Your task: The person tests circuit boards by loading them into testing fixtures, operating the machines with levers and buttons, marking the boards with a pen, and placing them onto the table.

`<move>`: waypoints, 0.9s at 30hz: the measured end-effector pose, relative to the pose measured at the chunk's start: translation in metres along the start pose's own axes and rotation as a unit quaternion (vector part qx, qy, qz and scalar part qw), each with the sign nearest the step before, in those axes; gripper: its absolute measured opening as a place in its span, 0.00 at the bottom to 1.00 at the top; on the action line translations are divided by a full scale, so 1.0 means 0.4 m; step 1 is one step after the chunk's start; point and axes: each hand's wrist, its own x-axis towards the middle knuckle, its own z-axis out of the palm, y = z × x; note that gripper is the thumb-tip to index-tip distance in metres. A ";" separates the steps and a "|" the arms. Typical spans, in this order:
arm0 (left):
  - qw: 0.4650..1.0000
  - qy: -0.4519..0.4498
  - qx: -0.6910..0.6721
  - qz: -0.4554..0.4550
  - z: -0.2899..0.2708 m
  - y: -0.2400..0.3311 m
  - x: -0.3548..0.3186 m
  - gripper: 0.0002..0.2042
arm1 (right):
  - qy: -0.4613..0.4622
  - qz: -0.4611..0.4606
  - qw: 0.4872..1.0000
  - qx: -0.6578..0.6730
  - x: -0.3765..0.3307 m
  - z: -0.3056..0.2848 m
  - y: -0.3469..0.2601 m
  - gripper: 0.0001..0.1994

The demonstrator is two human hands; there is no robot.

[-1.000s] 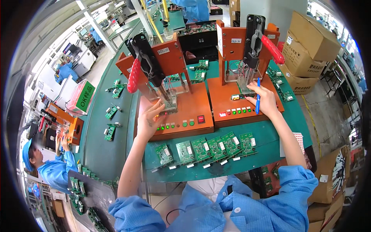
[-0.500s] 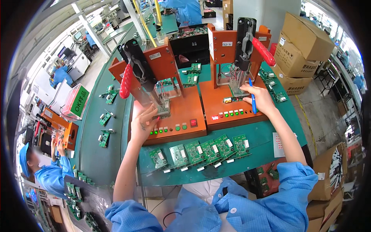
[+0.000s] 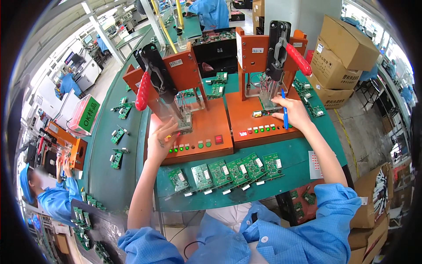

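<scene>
My left hand [image 3: 161, 141] reaches to the left orange test fixture [image 3: 206, 123], fingers stretched out beside the circuit board [image 3: 186, 122] under its press; whether they touch it is hard to see. The fixture's toggle clamp has a red handle [image 3: 142, 91]. At the right orange test fixture [image 3: 241, 108], my right hand [image 3: 293, 113] has a blue pen [image 3: 285, 115] tucked in its fingers. Those fingertips are at the green board [image 3: 265, 104] under that press. A second red handle [image 3: 299, 59] slants above this hand. Small lights glow on both fixture fronts.
Several green circuit boards [image 3: 220, 172] lie in a row along the table's near edge. More boards [image 3: 116, 158] are on the left mat and behind the fixtures. A label sheet [image 3: 315, 165] lies right. Cardboard boxes [image 3: 336, 57] are stacked beyond. A co-worker [image 3: 55, 193] sits at left.
Both hands stay at the fixtures in nearly the same pose. The whole view has shifted very slightly; no object has clearly moved.
</scene>
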 end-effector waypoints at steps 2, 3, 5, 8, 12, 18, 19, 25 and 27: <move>1.000 0.004 0.002 0.003 0.003 -0.003 0.000 0.25 | 0.002 0.008 1.000 -0.015 -0.002 0.005 -0.011 0.24; 1.000 0.008 0.004 0.006 0.004 -0.004 0.000 0.25 | -0.003 0.038 0.999 -0.020 -0.003 0.009 -0.015 0.23; 1.000 0.005 -0.004 0.000 0.005 -0.005 -0.001 0.24 | -0.007 0.068 0.997 -0.025 -0.005 0.018 -0.014 0.23; 1.000 0.005 -0.016 -0.006 0.007 -0.006 -0.001 0.24 | 0.025 0.045 0.998 -0.029 -0.011 0.029 -0.008 0.23; 0.999 0.020 -0.031 -0.002 0.007 -0.002 -0.003 0.24 | 0.042 0.031 0.998 -0.021 -0.011 0.034 -0.007 0.21; 0.999 -0.004 -0.038 -0.031 -0.001 0.008 0.000 0.21 | 0.041 0.038 0.998 -0.017 -0.014 0.031 -0.009 0.22; 0.999 0.004 -0.033 -0.017 -0.001 0.004 -0.003 0.21 | 0.040 0.040 0.998 -0.016 -0.012 0.032 -0.010 0.22; 0.995 0.011 0.099 -0.012 0.009 0.053 -0.020 0.24 | 0.039 0.040 0.998 -0.010 -0.006 0.036 -0.009 0.23; 0.983 0.049 0.175 -0.009 0.064 0.129 -0.049 0.28 | 0.039 0.044 0.998 -0.014 -0.010 0.029 -0.002 0.23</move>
